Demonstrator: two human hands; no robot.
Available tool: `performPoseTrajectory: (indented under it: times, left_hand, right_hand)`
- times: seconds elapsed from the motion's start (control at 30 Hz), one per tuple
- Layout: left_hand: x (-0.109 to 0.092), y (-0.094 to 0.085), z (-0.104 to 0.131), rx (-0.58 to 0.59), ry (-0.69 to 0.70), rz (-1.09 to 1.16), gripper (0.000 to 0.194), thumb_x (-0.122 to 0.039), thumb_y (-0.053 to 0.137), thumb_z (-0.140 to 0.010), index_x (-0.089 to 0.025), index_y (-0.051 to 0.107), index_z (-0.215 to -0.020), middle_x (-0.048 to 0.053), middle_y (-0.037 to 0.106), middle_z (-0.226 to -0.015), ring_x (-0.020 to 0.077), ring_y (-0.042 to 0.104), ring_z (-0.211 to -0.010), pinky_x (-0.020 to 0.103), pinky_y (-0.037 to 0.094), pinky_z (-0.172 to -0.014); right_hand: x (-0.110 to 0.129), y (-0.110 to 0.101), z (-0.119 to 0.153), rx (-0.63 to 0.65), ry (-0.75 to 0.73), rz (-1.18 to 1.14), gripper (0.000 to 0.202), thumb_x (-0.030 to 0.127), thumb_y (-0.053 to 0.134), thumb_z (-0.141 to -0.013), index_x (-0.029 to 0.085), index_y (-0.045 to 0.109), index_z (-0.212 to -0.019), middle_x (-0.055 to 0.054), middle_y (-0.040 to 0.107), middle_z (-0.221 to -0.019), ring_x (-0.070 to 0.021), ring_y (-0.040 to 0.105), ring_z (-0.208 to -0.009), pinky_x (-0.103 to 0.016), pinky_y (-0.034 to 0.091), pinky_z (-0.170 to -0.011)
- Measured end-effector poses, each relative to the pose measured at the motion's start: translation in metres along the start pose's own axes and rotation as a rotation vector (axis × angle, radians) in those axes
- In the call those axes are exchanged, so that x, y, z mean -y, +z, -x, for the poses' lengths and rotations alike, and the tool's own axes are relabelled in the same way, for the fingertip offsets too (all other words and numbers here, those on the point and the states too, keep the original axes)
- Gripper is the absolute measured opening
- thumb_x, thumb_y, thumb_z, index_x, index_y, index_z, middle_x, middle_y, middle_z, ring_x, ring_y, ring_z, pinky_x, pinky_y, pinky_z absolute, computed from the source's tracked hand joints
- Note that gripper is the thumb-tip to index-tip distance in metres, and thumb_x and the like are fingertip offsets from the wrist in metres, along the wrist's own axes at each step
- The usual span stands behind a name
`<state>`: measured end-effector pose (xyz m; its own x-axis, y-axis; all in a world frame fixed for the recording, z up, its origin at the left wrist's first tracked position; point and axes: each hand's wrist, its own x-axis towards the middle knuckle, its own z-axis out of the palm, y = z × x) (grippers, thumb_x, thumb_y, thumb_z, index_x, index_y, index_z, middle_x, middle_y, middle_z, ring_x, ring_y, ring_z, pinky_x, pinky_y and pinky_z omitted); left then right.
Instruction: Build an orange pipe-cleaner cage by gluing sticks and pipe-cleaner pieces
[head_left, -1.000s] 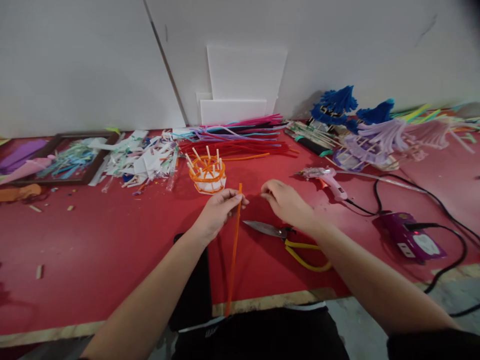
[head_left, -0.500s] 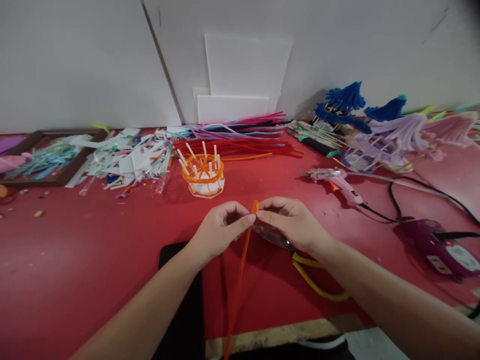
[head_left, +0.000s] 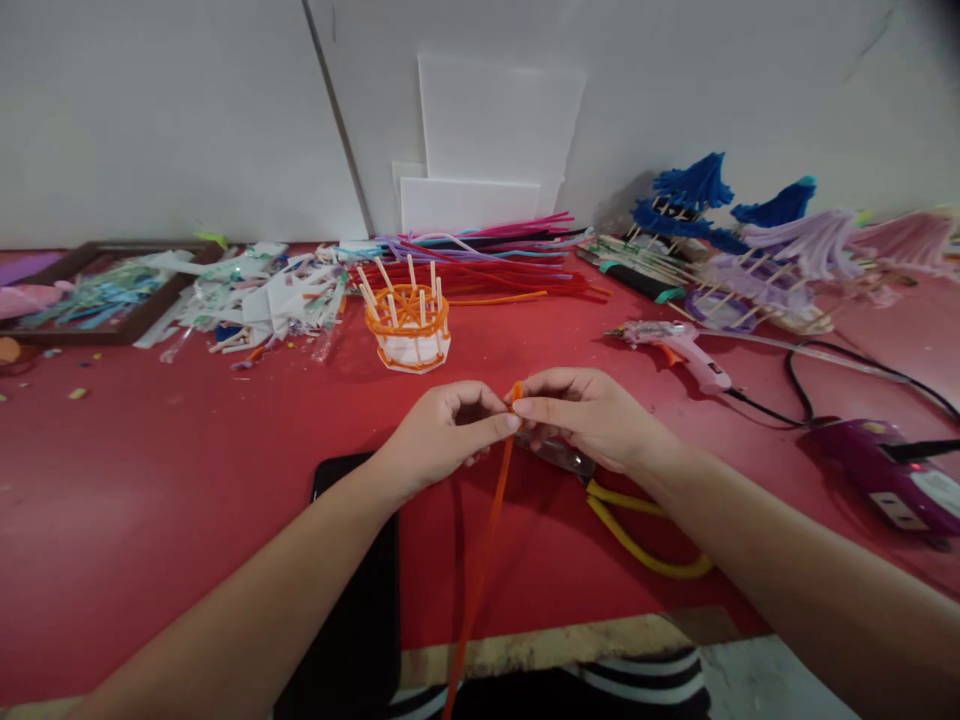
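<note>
An orange pipe cleaner (head_left: 495, 510) hangs down past the table's front edge, its upper end pinched between both hands. My left hand (head_left: 457, 430) grips it with thumb and forefinger just below the tip. Close against it, my right hand (head_left: 581, 415) pinches the short bent top. Behind the hands stands a small round structure (head_left: 412, 325) with a white base, orange rings and upright pale sticks. Pliers with yellow handles (head_left: 645, 565) lie under my right hand and wrist, their jaws partly hidden.
A pink glue gun (head_left: 679, 350) and a purple power strip (head_left: 885, 475) with cables lie right. Bundled pipe cleaners (head_left: 487, 265), white scraps (head_left: 277, 305) and a brown frame (head_left: 127, 325) line the back. Blue and lilac models (head_left: 780, 270) stand back right; a black phone-like slab (head_left: 360, 600) lies front left.
The view has shifted slightly. Both hands still pinch the orange pipe cleaner; its top loop looks shorter and more covered by the right fingers.
</note>
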<state>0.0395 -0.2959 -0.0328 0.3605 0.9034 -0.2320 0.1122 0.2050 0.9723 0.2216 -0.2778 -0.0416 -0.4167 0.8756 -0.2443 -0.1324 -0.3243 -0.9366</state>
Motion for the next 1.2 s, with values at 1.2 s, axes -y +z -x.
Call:
performPoseTrajectory:
  times: [1.2]
  left_hand:
    - [0.0, 0.0, 0.002, -0.05, -0.201, 0.403, 0.041, -0.04, 0.095, -0.048, -0.014, 0.072, -0.069, -0.002, 0.067, -0.064, 0.0077, 0.061, -0.057, 0.018, 0.051, -0.053]
  right_hand:
    - [0.004, -0.01, 0.019, 0.202, -1.024, 1.105, 0.024, 0.014, 0.056, -0.086, 0.022, 0.062, -0.108, -0.002, 0.077, -0.089, -0.0112, 0.071, -0.073, -0.02, 0.056, -0.069]
